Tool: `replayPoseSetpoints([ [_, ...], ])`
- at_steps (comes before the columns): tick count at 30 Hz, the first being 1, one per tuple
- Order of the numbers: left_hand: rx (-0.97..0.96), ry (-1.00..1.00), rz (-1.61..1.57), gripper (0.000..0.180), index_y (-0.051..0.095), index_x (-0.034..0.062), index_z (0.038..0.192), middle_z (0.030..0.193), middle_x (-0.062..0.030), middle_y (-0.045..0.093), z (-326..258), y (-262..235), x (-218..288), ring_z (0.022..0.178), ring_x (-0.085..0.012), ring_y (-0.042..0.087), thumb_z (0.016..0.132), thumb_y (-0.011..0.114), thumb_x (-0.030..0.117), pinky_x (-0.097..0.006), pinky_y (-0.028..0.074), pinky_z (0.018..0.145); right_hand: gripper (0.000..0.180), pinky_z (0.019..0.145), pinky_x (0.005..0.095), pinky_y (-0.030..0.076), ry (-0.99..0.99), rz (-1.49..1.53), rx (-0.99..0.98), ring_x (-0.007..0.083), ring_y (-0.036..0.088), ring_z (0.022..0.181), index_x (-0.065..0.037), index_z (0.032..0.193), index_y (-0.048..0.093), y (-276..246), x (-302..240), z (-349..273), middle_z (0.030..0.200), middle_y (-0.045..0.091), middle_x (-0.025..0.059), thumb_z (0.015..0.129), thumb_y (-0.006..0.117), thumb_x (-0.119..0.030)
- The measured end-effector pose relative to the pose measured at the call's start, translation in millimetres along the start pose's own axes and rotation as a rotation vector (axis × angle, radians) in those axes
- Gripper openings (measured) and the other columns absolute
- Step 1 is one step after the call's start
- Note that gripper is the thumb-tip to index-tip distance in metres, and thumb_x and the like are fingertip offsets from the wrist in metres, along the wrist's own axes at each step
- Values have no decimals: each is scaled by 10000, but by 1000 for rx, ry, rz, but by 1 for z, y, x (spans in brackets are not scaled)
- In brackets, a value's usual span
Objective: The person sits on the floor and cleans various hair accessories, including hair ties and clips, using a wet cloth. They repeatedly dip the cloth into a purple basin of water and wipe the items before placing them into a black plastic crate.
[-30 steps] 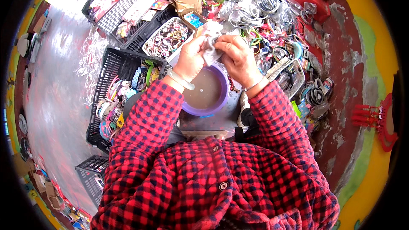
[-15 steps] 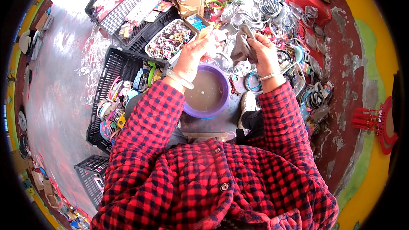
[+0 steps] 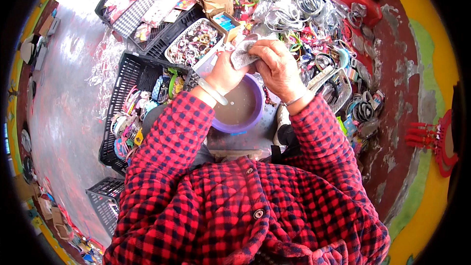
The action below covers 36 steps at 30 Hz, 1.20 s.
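Both my hands meet above the far rim of a purple basin [image 3: 260,110] filled with murky greyish water. A light grey, speckled cloth [image 3: 241,57] is bunched between them. My right hand [image 3: 278,72] pinches this cloth from the right, with bent fingers. Closed against the cloth's left side is my left hand [image 3: 223,72]; a small pale pinkish bit shows by its fingertips, too covered to name. A pale bangle [image 3: 213,92] circles my left wrist, and a thin metal bracelet [image 3: 296,99] my right.
Left of the basin stands a black crate [image 3: 117,113] of hair accessories. A white basket [image 3: 195,44] of small hair ties sits beyond. Far right, plastic-wrapped headbands [image 3: 309,7] lie heaped. A white shoe [image 3: 283,118] rests beside the basin.
My right hand has moved left and brought the cloth against what my left hand holds. The hands were apart before; now they touch over the basin's far side.
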State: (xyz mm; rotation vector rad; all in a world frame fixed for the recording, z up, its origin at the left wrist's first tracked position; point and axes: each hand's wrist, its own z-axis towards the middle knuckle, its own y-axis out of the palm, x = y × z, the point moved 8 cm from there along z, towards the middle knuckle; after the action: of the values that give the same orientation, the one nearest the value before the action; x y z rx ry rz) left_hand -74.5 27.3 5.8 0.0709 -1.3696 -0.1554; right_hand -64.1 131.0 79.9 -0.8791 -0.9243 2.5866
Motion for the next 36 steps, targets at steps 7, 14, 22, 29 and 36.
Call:
replayPoseSetpoints([
  [7, -313, -42, 195, 128, 605, -5, 815, 687, -2, 555, -11, 17, 2, 660, -82, 519, 868, 514, 67, -237, 428, 608, 196, 716, 362, 475, 24, -73, 80, 281, 571, 836, -74, 873, 592, -6, 18, -4, 878, 582, 96, 697, 596, 11],
  [14, -280, -83, 16, 165, 604, -49, 843, 695, -34, 556, -5, 5, -8, 734, -86, 553, 892, 502, 71, -219, 445, 635, 155, 677, 366, 470, 306, -104, 221, 306, 573, 767, -59, 861, 588, -26, 78, -12, 813, 584, 111, 716, 586, -2],
  [22, -184, 106, 445, 116, 616, 19, 860, 751, -126, 612, -5, 6, -10, 672, -246, 583, 812, 539, 91, -310, 463, 628, 228, 728, 372, 475, -13, -21, -36, 299, 559, 849, -73, 899, 601, 8, 5, 0, 876, 579, 107, 686, 561, -4],
  [29, -205, 43, 334, 140, 615, -13, 817, 650, -38, 572, -4, 9, -2, 582, -111, 515, 853, 554, 107, -251, 422, 546, 184, 747, 359, 464, 282, -174, 126, 300, 579, 827, -42, 887, 607, -17, 70, -11, 873, 601, 125, 711, 567, -4],
  [36, -137, -255, -92, 139, 609, 5, 900, 691, -14, 565, 0, -4, -29, 606, -75, 507, 865, 520, 105, -205, 406, 547, 287, 770, 392, 458, -6, 48, 34, 308, 554, 881, -52, 928, 590, 3, 11, -3, 938, 584, 113, 659, 609, 44],
])
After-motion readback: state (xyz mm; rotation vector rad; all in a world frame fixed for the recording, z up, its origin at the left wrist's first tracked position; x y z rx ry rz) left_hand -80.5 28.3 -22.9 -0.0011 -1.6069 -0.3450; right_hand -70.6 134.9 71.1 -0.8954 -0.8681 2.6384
